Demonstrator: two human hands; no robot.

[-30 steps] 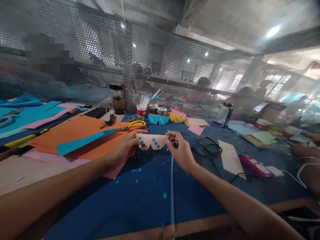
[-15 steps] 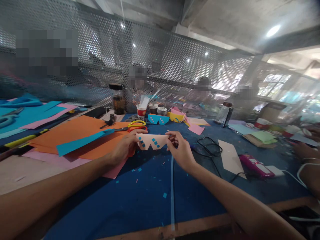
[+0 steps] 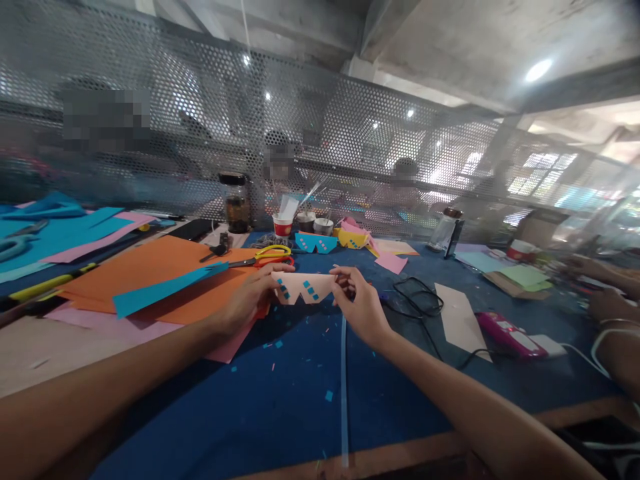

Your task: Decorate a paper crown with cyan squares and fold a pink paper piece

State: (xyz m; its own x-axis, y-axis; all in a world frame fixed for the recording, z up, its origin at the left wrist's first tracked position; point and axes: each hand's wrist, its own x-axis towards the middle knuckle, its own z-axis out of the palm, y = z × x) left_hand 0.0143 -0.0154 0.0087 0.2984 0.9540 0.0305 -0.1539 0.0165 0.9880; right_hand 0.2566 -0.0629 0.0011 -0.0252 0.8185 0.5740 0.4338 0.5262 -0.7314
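Between my two hands is a pale pink paper cutout (image 3: 295, 281), held up above the table. It has notches along its lower edge and small blue paper squares in two slanted rows. My left hand (image 3: 257, 293) pinches its left end, and my right hand (image 3: 354, 293) grips the right end with bent fingers. Just behind my left hand lie scissors with yellow and red handles (image 3: 273, 253), on a stack of orange paper (image 3: 150, 267). A blue paper cutout (image 3: 316, 243) and a yellow one (image 3: 352, 239) stand farther back.
Blue scraps (image 3: 329, 396) dot the blue table (image 3: 280, 433). A black cable (image 3: 420, 300), a pale sheet (image 3: 461, 320) and a magenta device (image 3: 513, 335) lie to the right. Cups (image 3: 283, 227) and jars (image 3: 236, 203) stand near the perforated screen (image 3: 330, 133). Another person's hand (image 3: 607, 303) is at far right.
My hands and the pink cutout stay almost in place, with the view shifting slightly. At far right, the other person's hands have moved farther into view.
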